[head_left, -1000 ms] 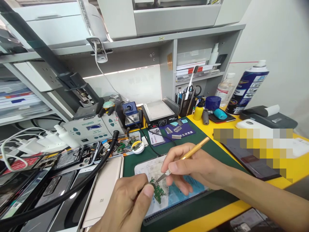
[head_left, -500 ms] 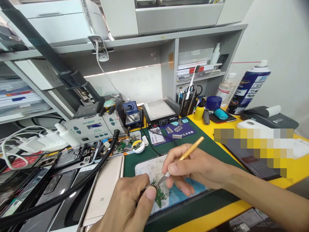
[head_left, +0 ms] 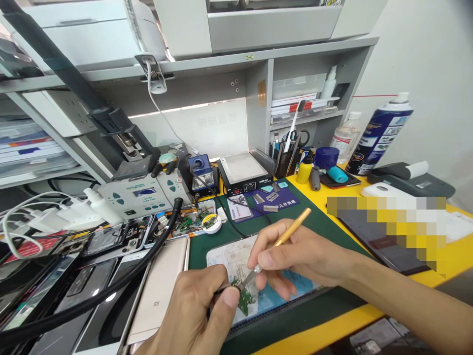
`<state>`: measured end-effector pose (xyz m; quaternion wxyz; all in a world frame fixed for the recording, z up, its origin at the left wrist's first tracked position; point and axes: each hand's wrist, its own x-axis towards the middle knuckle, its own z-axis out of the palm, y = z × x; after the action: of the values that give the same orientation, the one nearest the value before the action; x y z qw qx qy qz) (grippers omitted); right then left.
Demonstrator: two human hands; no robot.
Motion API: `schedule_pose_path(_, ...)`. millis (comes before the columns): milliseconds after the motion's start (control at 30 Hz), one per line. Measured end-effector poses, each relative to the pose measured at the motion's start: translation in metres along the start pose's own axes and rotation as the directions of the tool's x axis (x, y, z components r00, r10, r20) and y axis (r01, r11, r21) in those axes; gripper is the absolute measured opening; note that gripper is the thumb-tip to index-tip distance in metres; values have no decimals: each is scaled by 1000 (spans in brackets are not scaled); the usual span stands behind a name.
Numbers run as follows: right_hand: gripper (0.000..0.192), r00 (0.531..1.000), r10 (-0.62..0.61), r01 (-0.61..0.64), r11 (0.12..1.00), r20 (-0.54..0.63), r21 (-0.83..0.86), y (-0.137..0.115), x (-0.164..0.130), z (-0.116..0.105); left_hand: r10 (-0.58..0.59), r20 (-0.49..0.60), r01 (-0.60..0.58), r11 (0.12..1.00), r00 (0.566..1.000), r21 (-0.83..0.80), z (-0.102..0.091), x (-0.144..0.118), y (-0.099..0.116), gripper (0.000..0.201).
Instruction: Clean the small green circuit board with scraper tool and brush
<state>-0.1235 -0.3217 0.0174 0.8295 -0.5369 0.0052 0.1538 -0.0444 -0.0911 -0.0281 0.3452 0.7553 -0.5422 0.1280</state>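
My right hand is closed in a pen grip around a craft knife with a gold handle and a silver collar. The knife's blade slants down to the left, its tip at the upper end of a small green circuit board. My left hand pinches that end of the board between thumb and bent forefinger. Something thin and dark shows under the left thumb, mostly hidden. Beneath the board lies a blue-and-white pad on the green mat.
To the left, several phones and a gold phone back lie under a thick black hose. Behind are a parts tray, a heating plate and loose blades. A spray can stands at right.
Both hands hold nearly the same place. The knife tip stays at the board's upper end, with only a very slight shift.
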Motion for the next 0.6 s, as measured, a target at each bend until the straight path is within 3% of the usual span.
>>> schedule_pose_path(100,23,1000,3,-3,1000,-12,-6,-1,0,0,-35,-31,33,998,999,-55,2,6,5,39)
schedule_pose_path(367,24,1000,-4,3,1000,-25,-23,-1,-1,0,-107,163,139,969,981,-202,4,16,7,46)
schedule_pose_path(600,22,999,-21,20,999,-45,-30,-1,-1,0,-156,139,187,949,978,-254,2,15,9,47)
